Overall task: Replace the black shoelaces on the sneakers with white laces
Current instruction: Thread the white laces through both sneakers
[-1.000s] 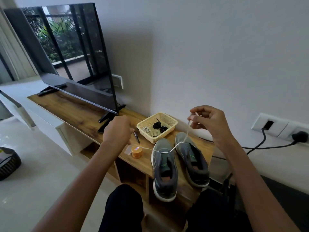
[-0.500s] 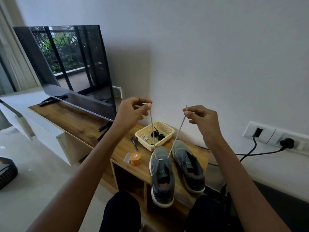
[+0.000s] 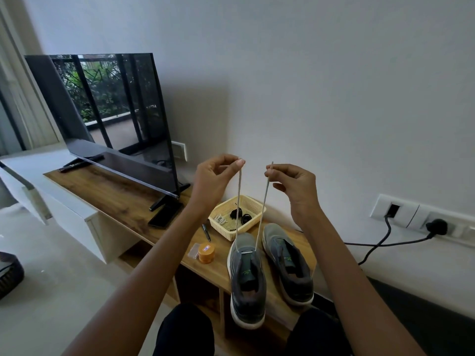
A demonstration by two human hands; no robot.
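Both hands are raised above the bench [image 3: 115,199], level with each other and a little apart, each holding one end of the white lace [image 3: 262,211]. The left hand [image 3: 216,176] pinches its end between thumb and forefinger, and these fingers [image 3: 240,162] close right at the tip of the strand, the other fingers curled in behind. The right hand [image 3: 295,183] pinches its end the same way, but its fingers [image 3: 269,173] grip slightly below the tip, so a short stub of lace stands up above them.

From the two pinches the strands run down, straight and taut, coming closer together as they drop. They enter the lowest pair of eyelets of the first sneaker [image 3: 246,278], where a short white bar of lace crosses the toe end of the tongue. The eyelets above that bar carry no lace. This sneaker sits toe toward the wall, with its heel hanging over the front edge of the bench.

The second sneaker [image 3: 288,265] lies just beside it, on the socket side, unlaced.

Behind the toes stands a yellow basket [image 3: 223,228] holding the black laces [image 3: 237,214] and a small pale coil. A pen [image 3: 206,232] and an orange tub [image 3: 206,253] lie near the basket, and a television [image 3: 108,119] stands farther along the bench.
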